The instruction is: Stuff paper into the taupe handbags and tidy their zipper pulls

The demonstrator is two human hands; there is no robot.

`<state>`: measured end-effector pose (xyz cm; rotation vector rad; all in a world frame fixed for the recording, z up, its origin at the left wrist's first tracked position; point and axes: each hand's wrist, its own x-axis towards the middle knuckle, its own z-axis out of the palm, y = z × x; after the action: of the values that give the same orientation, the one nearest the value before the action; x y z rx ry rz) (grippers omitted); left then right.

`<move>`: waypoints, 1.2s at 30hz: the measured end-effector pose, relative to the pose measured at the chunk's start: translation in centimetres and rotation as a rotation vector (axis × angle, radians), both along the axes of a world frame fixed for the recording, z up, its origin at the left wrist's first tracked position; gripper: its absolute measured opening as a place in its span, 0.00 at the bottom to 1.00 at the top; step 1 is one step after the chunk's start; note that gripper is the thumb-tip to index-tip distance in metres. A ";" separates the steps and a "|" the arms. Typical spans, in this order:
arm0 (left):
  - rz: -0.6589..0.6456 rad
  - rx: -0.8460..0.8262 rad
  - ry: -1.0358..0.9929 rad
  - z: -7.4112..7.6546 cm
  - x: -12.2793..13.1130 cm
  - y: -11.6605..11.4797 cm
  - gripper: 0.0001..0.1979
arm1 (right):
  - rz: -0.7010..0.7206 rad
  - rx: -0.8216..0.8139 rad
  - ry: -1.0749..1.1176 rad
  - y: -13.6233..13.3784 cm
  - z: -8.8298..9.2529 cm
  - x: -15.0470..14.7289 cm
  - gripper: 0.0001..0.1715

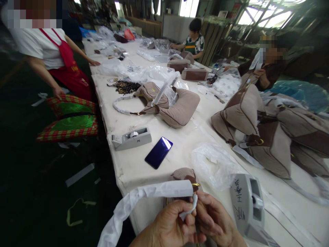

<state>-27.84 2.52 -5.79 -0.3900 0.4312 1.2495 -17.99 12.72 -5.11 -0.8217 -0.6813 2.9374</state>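
Note:
At the bottom edge my left hand [174,224] and my right hand [216,221] meet, fingers closed. Between them they pinch the end of a white wrapping strip [159,190] wound round a taupe bag strap [185,174] with a gold ring. The loose strip trails down to the left off the table. A grey tape dispenser [248,204] stands just right of my right hand.
A long white table [133,164] carries a blue phone [158,152], a second tape dispenser [131,138], taupe handbags [177,108], a pile of bags [277,133] and clear plastic [216,164]. One person in a red apron [66,65] stands left; two sit right.

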 end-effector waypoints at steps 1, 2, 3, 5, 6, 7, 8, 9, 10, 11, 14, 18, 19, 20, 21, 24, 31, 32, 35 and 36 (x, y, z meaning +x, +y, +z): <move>-0.019 -0.002 -0.003 0.2 0.0 0.0 0.06 | 0.026 -0.005 0.020 0.1 -0.1 0.2 0.17; -0.027 -0.009 0.004 0.3 0.0 -0.1 0.07 | 0.043 0.004 0.029 0.1 -0.2 0.3 0.17; -0.020 -0.021 0.026 0.5 0.1 0.0 0.08 | 0.051 0.025 0.029 0.1 -0.1 0.4 0.18; 0.029 -0.029 0.145 0.5 0.4 0.1 0.10 | 0.049 0.099 0.015 0.0 0.1 0.5 0.20; 0.064 -0.014 0.248 0.4 0.6 0.3 0.11 | 0.055 0.155 0.003 -0.1 0.3 0.4 0.22; 0.101 0.013 0.368 0.3 0.8 0.5 0.12 | 0.064 0.228 -0.018 -0.2 0.6 0.2 0.24; 0.131 0.052 0.487 0.2 1.0 0.6 0.13 | 0.080 0.313 -0.051 -0.4 0.9 0.0 0.25; 0.150 0.095 0.595 0.0 1.2 0.8 0.15 | 0.097 0.402 -0.090 -0.5 1.2 -0.3 0.27; 0.163 0.135 0.688 -0.1 1.4 0.9 0.18 | 0.106 0.493 -0.132 -0.6 1.5 -0.5 0.28; 0.174 0.160 0.765 -0.2 1.5 0.9 0.20 | 0.108 0.579 -0.176 -0.7 1.7 -0.8 0.28; 0.168 0.143 0.941 -0.2 1.5 0.9 0.22 | 0.070 0.737 -0.289 -1.1 1.9 -1.1 0.28; 0.130 0.070 1.009 0.1 1.3 0.6 0.21 | 0.006 0.754 -0.361 -1.3 1.6 -0.4 0.26; 0.125 0.075 1.002 0.1 1.2 0.5 0.21 | -0.001 0.736 -0.365 -1.3 1.4 -0.2 0.26; 0.119 0.086 0.985 0.1 1.2 0.5 0.21 | -0.008 0.709 -0.366 -1.3 1.3 0.0 0.25; 0.118 0.099 0.952 0.1 1.3 0.5 0.21 | -0.021 0.671 -0.364 -1.4 1.1 0.1 0.25; 0.163 0.147 0.780 0.1 1.5 0.6 0.20 | -0.130 0.518 -0.295 -1.7 0.5 0.1 0.23; 0.162 0.127 0.673 -0.4 0.6 -0.1 0.14 | -0.190 0.466 -0.296 -1.3 -0.4 1.6 0.32; 0.144 0.127 0.681 -0.3 0.3 -0.2 0.15 | -0.208 0.509 -0.342 -1.2 -0.4 2.3 0.34; 0.100 0.125 0.737 0.2 -0.4 -0.1 0.20 | -0.215 0.629 -0.467 -1.6 -0.7 4.8 0.36; 0.079 0.105 0.791 0.4 -0.5 0.1 0.21 | -0.198 0.676 -0.504 -2.1 -0.8 5.8 0.35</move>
<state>-28.32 2.64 -5.38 0.2022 1.0204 1.4704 -12.23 10.60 -5.89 -1.4132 -1.4013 2.0818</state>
